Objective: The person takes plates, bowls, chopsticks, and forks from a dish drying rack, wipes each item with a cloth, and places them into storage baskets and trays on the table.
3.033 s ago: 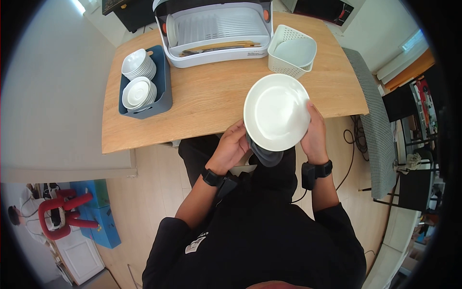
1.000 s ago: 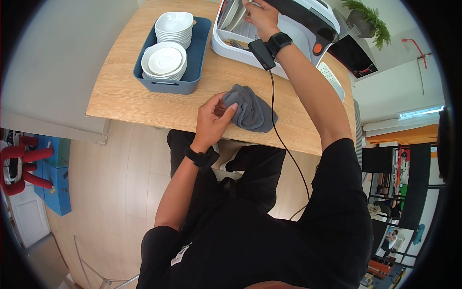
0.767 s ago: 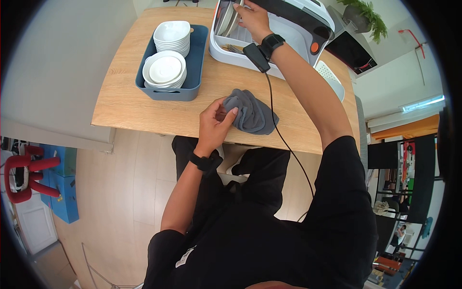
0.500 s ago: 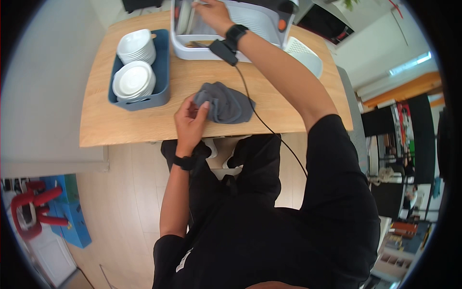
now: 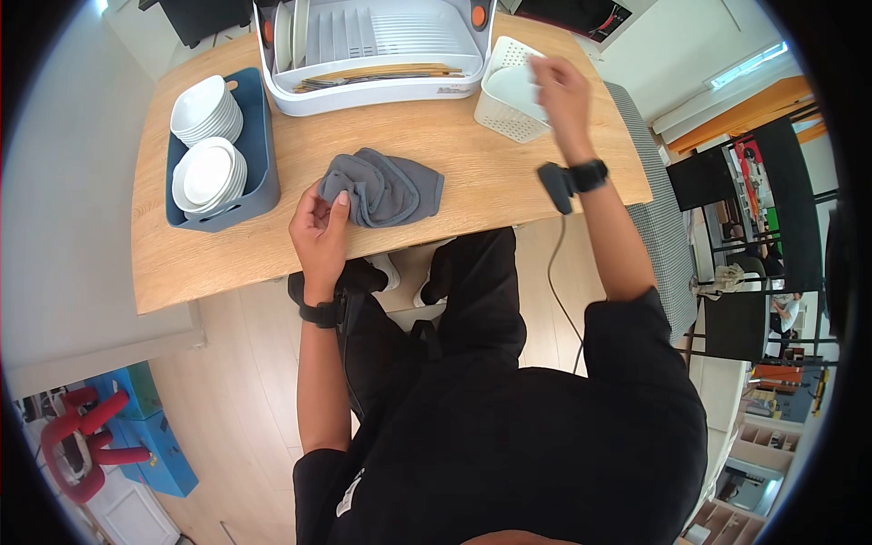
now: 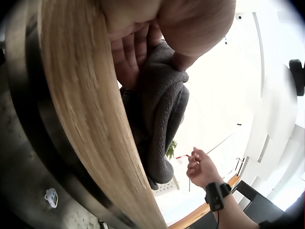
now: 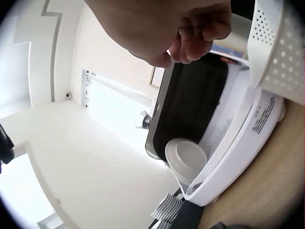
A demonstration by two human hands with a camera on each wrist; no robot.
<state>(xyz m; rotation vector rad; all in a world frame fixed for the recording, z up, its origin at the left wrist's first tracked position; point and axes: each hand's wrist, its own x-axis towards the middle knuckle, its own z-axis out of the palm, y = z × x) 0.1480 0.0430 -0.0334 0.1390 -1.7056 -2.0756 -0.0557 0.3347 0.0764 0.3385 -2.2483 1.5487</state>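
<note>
My left hand (image 5: 318, 238) pinches the edge of a bunched grey cloth (image 5: 391, 193) lying near the table's front edge; thumb and cloth fill the upper part of the left wrist view. My right hand (image 5: 565, 104), slightly blurred, hovers at the right side of a white perforated basket (image 5: 510, 120). Its fingers are loosely curled and hold nothing in the right wrist view. A pale round dish (image 5: 518, 89) sits inside the basket. Upright white plates (image 5: 292, 36) stand at the left end of the white dish rack (image 5: 381, 98).
A blue bin (image 5: 266, 173) at the left holds a stack of white bowls (image 5: 204, 107) and a stack of smaller white dishes (image 5: 211, 174). Chopsticks and cutlery (image 5: 381, 74) lie in the rack's front tray. A cable (image 5: 556, 272) hangs from the right wrist camera.
Three seconds ago both hands held a white plate over the table edge. My right hand then set it in the rack, let go and moved right to the basket. The left keeps the cloth.
</note>
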